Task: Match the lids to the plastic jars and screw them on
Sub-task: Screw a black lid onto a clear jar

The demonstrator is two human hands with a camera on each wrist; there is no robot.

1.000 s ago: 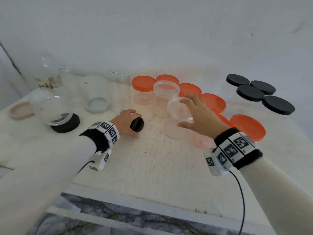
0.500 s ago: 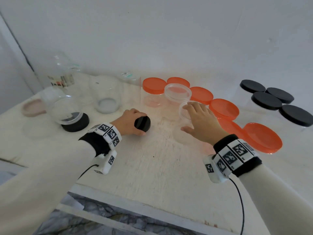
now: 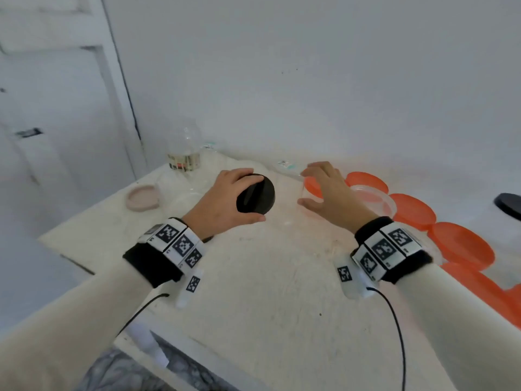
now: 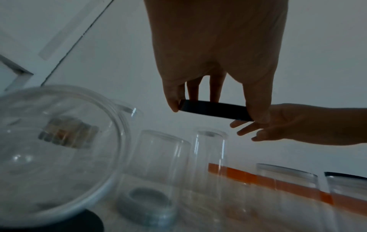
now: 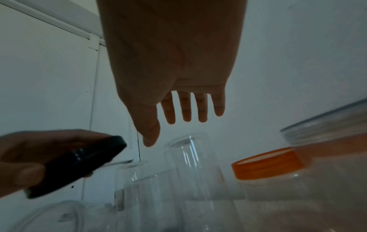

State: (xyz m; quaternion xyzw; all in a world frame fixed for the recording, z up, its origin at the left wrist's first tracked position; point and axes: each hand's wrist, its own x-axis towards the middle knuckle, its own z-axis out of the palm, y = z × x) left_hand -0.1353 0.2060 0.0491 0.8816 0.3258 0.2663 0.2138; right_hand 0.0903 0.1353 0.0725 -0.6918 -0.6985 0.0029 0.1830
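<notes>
The left hand (image 3: pixel 222 198) holds a black lid (image 3: pixel 256 197) raised above the worktop (image 3: pixel 267 292), its fingers (image 4: pixel 174 100) and thumb curled round the lid's rim; the lid is tilted, its underside partly facing up in the head view. The right hand (image 3: pixel 329 193) hangs with fingers (image 5: pixel 186 108) spread and nearly straight, gripping nothing, over a tall clear jar (image 5: pixel 190 157) with no lid on it that stands just under the fingertips. Whether they touch its rim cannot be told.

Beyond the left fingers stand more clear jars, open and seemingly empty. One wide jar (image 4: pixel 57 141) close to the left wrist sits over another black lid (image 4: pixel 85 222); a jar beside it (image 4: pixel 155 172) has a grey ring-shaped piece at its base. A labelled jar (image 3: pixel 184 153) stands at the back corner, and a pinkish lid (image 3: pixel 141 198) lies flat to the left of it.

To the right of the right fingers is a row of jars closed with orange lids (image 3: pixel 411 211), with an uncapped clear jar (image 3: pixel 372 198) among them. A black-lidded jar (image 3: pixel 509 206) shows at the far right edge.
</notes>
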